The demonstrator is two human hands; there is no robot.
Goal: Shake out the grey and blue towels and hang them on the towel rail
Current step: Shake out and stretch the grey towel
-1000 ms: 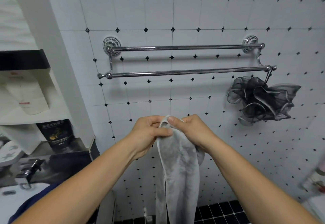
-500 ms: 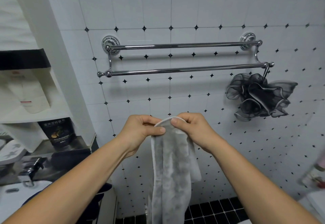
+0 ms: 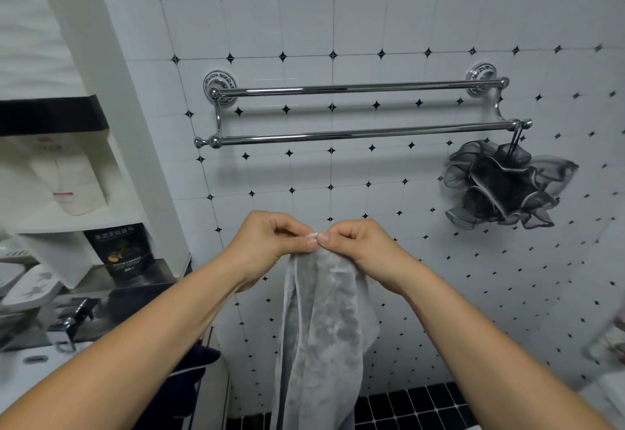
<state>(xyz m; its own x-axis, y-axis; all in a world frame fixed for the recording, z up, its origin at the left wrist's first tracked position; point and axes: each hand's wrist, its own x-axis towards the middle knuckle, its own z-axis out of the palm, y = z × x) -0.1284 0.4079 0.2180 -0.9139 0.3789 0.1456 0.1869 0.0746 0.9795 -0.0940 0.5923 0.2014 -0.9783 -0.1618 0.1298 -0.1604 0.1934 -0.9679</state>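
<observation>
The grey towel (image 3: 324, 335) hangs in long folds from both my hands, below the rail. My left hand (image 3: 270, 240) and my right hand (image 3: 358, 243) pinch its top edge side by side, thumbs almost touching. The chrome double towel rail (image 3: 358, 87) is on the tiled wall above the hands, with its front bar (image 3: 355, 133) lower; both bars are bare. A dark blue towel (image 3: 192, 365) lies at the edge of the basin counter at lower left, partly hidden behind my left forearm.
A black mesh bath sponge (image 3: 504, 189) hangs from the right end of the front bar. Left is a white shelf unit (image 3: 77, 213) with a bottle and a dark packet (image 3: 125, 250). A tap (image 3: 72, 321) and basin sit at lower left.
My hands have come closer together along the towel's top edge, so the small loop of hem between them has closed. The towel hangs a little more bunched.
</observation>
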